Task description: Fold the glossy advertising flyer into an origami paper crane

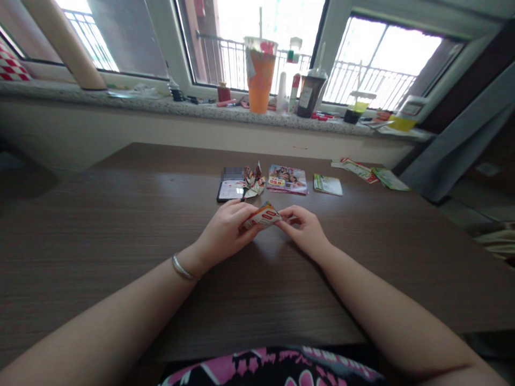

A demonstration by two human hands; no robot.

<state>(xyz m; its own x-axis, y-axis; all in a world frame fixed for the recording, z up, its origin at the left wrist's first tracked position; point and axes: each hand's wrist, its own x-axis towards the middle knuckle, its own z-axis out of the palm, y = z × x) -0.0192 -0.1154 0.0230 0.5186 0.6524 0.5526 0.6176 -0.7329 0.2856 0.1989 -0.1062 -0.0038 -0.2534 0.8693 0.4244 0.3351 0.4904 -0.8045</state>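
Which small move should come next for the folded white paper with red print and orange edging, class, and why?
Probably the bare right hand should press the folded paper flatter at its narrow right tip. That hand already pinches the tip, while the bare left hand grips the opposite end, which should steady it.

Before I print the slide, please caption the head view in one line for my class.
Left hand and right hand hold a folded printed paper over a wood-grain table, near a smartphone.

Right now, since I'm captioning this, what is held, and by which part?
A folded printed paper: left hand around its left end, right hand pinching its right corner.
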